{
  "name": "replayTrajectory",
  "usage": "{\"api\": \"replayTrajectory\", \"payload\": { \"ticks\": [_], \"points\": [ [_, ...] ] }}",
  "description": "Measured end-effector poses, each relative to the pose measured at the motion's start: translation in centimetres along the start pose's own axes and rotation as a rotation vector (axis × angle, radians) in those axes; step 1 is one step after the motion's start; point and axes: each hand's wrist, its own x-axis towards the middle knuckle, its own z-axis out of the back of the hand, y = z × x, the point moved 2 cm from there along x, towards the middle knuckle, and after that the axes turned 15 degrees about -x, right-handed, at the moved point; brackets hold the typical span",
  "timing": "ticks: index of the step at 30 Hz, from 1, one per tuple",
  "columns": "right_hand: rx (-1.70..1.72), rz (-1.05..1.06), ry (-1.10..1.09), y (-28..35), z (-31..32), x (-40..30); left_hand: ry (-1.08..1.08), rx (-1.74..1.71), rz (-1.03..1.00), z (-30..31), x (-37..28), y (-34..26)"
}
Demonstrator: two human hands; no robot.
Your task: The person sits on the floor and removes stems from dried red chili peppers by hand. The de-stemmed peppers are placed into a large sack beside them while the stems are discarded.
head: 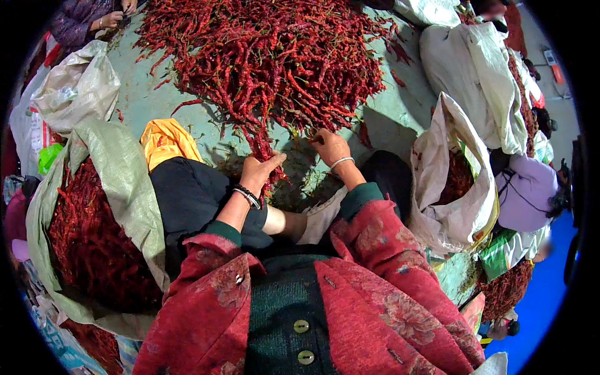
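Note:
A large heap of dried red chilli peppers [276, 61] lies on the pale green ground sheet [393, 101] before me. My left hand [258, 173] is closed around a bunch of long dried chillies [255, 138], whose upper ends reach toward the heap's near edge. Some of their tips stick out below the thumb. To the right, apart from it, my right hand [332, 149] hovers by the heap's edge with its fingers curled. Whether anything small is pinched there is not clear. Loose stems and bits [311, 180] are scattered on the sheet below my hands.
A wide-open green woven sack [126, 187] full of chillies stands at my left. At my right is a white woven sack [424, 225] with chillies inside. A yellow-orange bag [168, 140] sits by my left knee. Another person's hand [111, 20] shows at the upper left.

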Motion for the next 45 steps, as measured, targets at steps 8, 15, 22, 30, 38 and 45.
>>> {"api": "replayTrajectory", "payload": {
  "ticks": [8,15,22,30,38,45],
  "points": [
    [0.431,0.339,0.133,2.2,2.4,-1.2,0.065,0.009,-0.045,-1.2,0.0,-0.4],
    [-0.179,-0.372,-0.162,-13.0,2.2,4.1,0.087,-0.029,-0.023,-1.3,0.4,0.1],
    [-0.034,-0.292,0.129,-9.6,0.6,4.5,0.022,-0.002,-0.010,0.1,0.7,0.5],
    [0.419,-0.061,0.045,-3.5,2.4,-0.3,0.181,-0.045,-0.001,-1.0,-0.5,-0.6],
    [0.738,0.166,0.090,5.4,4.4,-5.6,0.223,-0.119,0.078,-2.0,-3.7,-1.0],
    [0.965,0.131,0.124,5.5,3.5,-6.5,0.217,-0.051,-0.051,-2.4,-4.7,-1.1]
  ]
}}
